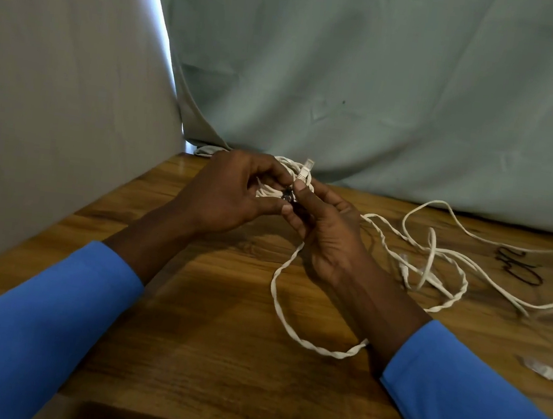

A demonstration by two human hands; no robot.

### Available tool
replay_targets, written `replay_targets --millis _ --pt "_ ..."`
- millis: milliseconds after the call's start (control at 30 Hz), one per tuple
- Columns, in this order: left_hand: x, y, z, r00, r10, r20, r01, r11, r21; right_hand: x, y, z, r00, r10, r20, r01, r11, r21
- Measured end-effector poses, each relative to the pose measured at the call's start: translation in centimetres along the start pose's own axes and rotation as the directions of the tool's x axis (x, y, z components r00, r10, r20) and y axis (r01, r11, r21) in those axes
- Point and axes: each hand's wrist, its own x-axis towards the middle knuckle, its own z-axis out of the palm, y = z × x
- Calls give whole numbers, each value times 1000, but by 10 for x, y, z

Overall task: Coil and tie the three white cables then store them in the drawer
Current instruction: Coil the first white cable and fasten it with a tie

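A small coil of white cable (272,191) is held above the wooden table (206,332), its clear plug (306,168) sticking up. My left hand (232,194) grips the coil from the left. My right hand (324,232) pinches a thin black tie (286,197) against the coil. A twisted tail of white cable (282,313) hangs from my right hand and loops across the table. More loose white cable (435,251) lies tangled to the right. The drawer is not in view.
Several black ties (520,266) lie on the table at the right. A plug end of white cable (546,372) lies near the right edge. Grey cloth (386,84) hangs behind the table and along its left side.
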Motion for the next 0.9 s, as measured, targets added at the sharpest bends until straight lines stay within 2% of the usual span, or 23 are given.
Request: replay_targets --millis 167,333,700,900 --pt "-3 -4 0 998 -52 -23 47 987 -153 -2 4 1 996 25 87 -22 999 -40" --pt "-2 -13 -7 984 -96 147 137 942 -307 -2 4 0 997 15 79 -9 997 -74" --pt "-3 -22 -8 983 -100 154 138 956 -259 -2 4 -2 988 -18 157 53 973 -225" --pt "-4 -20 -6 981 -136 142 168 956 -242 -6 2 1 988 -63 138 93 970 -225"
